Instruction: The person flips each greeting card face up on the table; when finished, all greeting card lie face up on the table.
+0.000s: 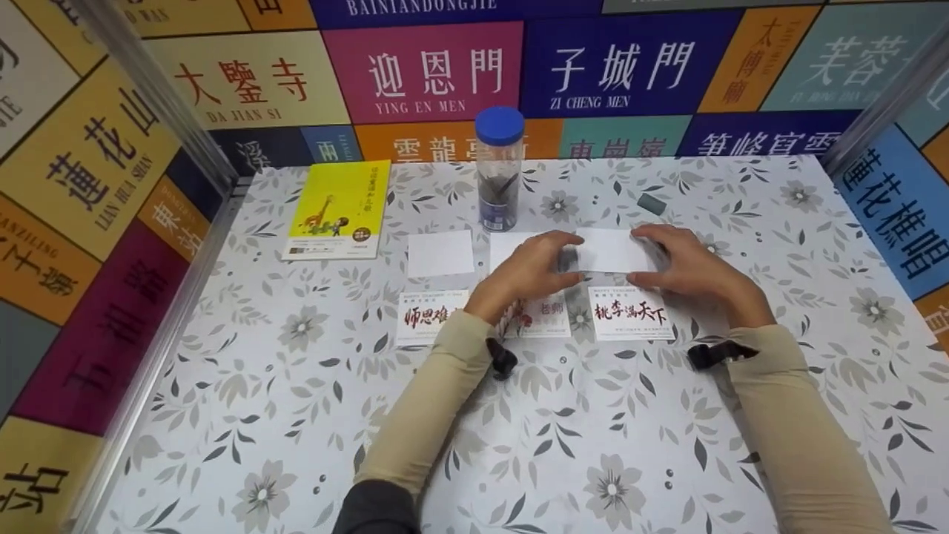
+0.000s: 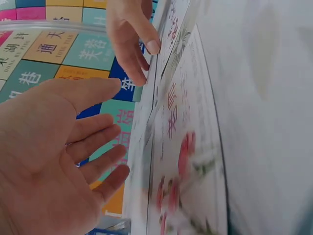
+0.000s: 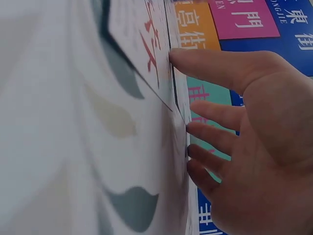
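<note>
I have my left hand (image 1: 528, 268) and right hand (image 1: 686, 265) at opposite ends of the blank white paper card (image 1: 609, 250), which lies flat on the floral-patterned tablecloth (image 1: 296, 415) in front of the blue-capped clear plastic tube (image 1: 499, 169). On both, the fingers are straight and spread, fingertips resting on the card's edges, nothing gripped. To handle it cleanly I would press evenly from both sides and keep clear of the printed card with red calligraphy (image 1: 630, 314) just below.

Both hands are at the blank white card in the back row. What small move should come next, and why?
Probably close the fingers on the card's two ends and lift it. The left hand and right hand flank the blank white card with fingers straight, so it still lies flat on the table, ungripped.
</note>
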Available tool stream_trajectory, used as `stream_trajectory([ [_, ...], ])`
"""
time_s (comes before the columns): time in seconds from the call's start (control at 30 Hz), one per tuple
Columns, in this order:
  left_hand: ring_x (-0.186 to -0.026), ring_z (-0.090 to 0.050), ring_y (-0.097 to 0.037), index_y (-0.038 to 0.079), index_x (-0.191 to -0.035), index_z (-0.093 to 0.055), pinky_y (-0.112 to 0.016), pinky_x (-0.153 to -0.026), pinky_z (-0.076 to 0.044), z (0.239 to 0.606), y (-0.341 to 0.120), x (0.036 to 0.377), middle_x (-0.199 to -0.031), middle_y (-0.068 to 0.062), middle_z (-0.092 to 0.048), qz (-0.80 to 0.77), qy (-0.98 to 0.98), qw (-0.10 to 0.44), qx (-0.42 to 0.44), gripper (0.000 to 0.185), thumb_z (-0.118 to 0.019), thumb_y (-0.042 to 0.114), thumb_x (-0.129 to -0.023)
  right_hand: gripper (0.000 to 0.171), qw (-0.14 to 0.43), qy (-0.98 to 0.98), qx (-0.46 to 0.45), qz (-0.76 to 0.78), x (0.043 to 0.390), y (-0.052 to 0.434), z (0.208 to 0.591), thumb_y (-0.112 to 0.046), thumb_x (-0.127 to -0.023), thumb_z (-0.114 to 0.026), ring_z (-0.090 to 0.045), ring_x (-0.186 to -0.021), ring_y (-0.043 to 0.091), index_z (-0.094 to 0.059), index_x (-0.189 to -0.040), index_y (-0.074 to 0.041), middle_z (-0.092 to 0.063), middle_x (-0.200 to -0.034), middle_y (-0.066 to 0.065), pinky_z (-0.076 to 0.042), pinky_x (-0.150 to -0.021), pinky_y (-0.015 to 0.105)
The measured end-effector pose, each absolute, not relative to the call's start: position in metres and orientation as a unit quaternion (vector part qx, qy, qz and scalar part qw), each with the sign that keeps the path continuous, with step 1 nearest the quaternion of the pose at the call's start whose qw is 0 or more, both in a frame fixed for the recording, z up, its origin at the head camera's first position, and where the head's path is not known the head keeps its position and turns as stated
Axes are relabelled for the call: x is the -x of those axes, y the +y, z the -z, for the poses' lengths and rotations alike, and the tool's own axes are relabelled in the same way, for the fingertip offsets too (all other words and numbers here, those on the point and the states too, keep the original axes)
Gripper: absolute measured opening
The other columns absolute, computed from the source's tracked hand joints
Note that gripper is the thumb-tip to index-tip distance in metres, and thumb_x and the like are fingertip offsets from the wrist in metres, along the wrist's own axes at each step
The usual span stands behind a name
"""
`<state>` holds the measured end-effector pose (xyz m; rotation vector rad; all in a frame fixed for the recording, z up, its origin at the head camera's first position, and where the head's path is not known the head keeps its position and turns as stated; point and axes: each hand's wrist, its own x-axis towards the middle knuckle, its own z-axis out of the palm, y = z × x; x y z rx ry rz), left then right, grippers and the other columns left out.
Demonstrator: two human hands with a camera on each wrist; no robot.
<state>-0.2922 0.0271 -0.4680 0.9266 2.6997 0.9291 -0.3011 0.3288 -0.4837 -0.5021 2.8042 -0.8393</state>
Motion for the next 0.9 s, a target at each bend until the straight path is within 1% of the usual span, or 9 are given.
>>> stream_trajectory([
  [0.07, -0.141, -0.046, -0.018, 0.015, -0.148, -0.049, -0.030, -0.120, -0.034, 0.471, 0.038, 0.297, -0.153, -0.001, -0.050, -0.295, 0.905, 0.070, -0.298, 0.066, -0.074, 0.036, -0.090, 0.083, 0.095, 0.944, 0.161, 0.273, 0.301, 0.330, 0.481, -0.038, -0.081, -0.084, -0.026, -0.148, 0.043, -0.044, -0.150, -0.014, -0.038, -0.159, 0.015, -0.017, -0.120, 0.065],
  [0.13, -0.145, -0.041, -0.021, 0.016, -0.151, -0.045, -0.033, -0.122, -0.032, 0.473, 0.046, 0.301, -0.158, -0.002, -0.043, -0.284, 0.913, 0.074, -0.284, 0.073, -0.076, 0.037, -0.088, 0.085, 0.102, 0.944, 0.158, 0.270, 0.301, 0.332, 0.480, -0.037, -0.081, -0.084, -0.024, -0.148, 0.043, -0.043, -0.151, -0.014, -0.037, -0.159, 0.015, -0.016, -0.121, 0.065],
  [0.23, -0.150, -0.033, -0.025, 0.016, -0.155, -0.038, -0.038, -0.124, -0.028, 0.475, 0.054, 0.304, -0.164, -0.005, -0.033, -0.256, 0.926, 0.089, -0.262, 0.082, -0.076, 0.041, -0.086, 0.088, 0.110, 0.944, 0.156, 0.269, 0.300, 0.332, 0.479, -0.038, -0.081, -0.083, -0.022, -0.149, 0.042, -0.039, -0.153, -0.016, -0.036, -0.160, 0.013, -0.015, -0.121, 0.064],
  [0.3, -0.152, -0.028, -0.026, 0.017, -0.156, -0.036, -0.042, -0.125, -0.027, 0.477, 0.057, 0.305, -0.165, -0.007, -0.029, -0.238, 0.933, 0.100, -0.249, 0.085, -0.075, 0.045, -0.086, 0.088, 0.115, 0.943, 0.156, 0.270, 0.301, 0.332, 0.479, -0.038, -0.082, -0.083, -0.021, -0.150, 0.042, -0.037, -0.155, -0.018, -0.034, -0.162, 0.011, -0.014, -0.122, 0.064],
  [0.4, -0.152, -0.026, -0.026, 0.017, -0.155, -0.037, -0.045, -0.123, -0.028, 0.480, 0.059, 0.306, -0.165, -0.006, -0.030, -0.212, 0.940, 0.101, -0.245, 0.083, -0.073, 0.048, -0.087, 0.085, 0.122, 0.941, 0.156, 0.275, 0.301, 0.331, 0.479, -0.037, -0.083, -0.082, -0.020, -0.150, 0.040, -0.038, -0.155, -0.021, -0.033, -0.163, 0.009, -0.014, -0.122, 0.064],
  [0.5, -0.152, -0.026, -0.025, 0.018, -0.155, -0.038, -0.046, -0.123, -0.028, 0.484, 0.056, 0.306, -0.165, -0.005, -0.030, -0.214, 0.941, 0.096, -0.245, 0.081, -0.072, 0.049, -0.088, 0.081, 0.119, 0.938, 0.161, 0.281, 0.301, 0.329, 0.479, -0.034, -0.084, -0.082, -0.022, -0.149, 0.040, -0.041, -0.153, -0.020, -0.035, -0.162, 0.009, -0.015, -0.122, 0.063],
  [0.7, -0.152, -0.026, -0.025, 0.019, -0.155, -0.038, -0.047, -0.123, -0.027, 0.488, 0.055, 0.304, -0.165, -0.004, -0.030, -0.229, 0.936, 0.088, -0.251, 0.081, -0.072, 0.048, -0.088, 0.081, 0.103, 0.935, 0.166, 0.297, 0.300, 0.327, 0.480, -0.028, -0.082, -0.084, -0.029, -0.146, 0.039, -0.044, -0.151, -0.019, -0.039, -0.158, 0.010, -0.020, -0.120, 0.063],
  [0.8, -0.150, -0.029, -0.024, 0.019, -0.155, -0.037, -0.045, -0.122, -0.028, 0.489, 0.055, 0.303, -0.163, -0.003, -0.034, -0.244, 0.934, 0.074, -0.249, 0.081, -0.074, 0.046, -0.088, 0.083, 0.088, 0.931, 0.170, 0.311, 0.300, 0.326, 0.481, -0.023, -0.080, -0.086, -0.036, -0.140, 0.037, -0.045, -0.151, -0.017, -0.040, -0.152, 0.012, -0.027, -0.118, 0.061],
  [0.9, -0.147, -0.033, -0.023, 0.019, -0.154, -0.038, -0.042, -0.121, -0.031, 0.488, 0.056, 0.302, -0.159, -0.002, -0.038, -0.258, 0.932, 0.060, -0.246, 0.081, -0.075, 0.043, -0.087, 0.088, 0.076, 0.932, 0.167, 0.314, 0.299, 0.325, 0.480, -0.022, -0.078, -0.088, -0.041, -0.131, 0.036, -0.042, -0.153, -0.016, -0.038, -0.145, 0.015, -0.031, -0.114, 0.059],
])
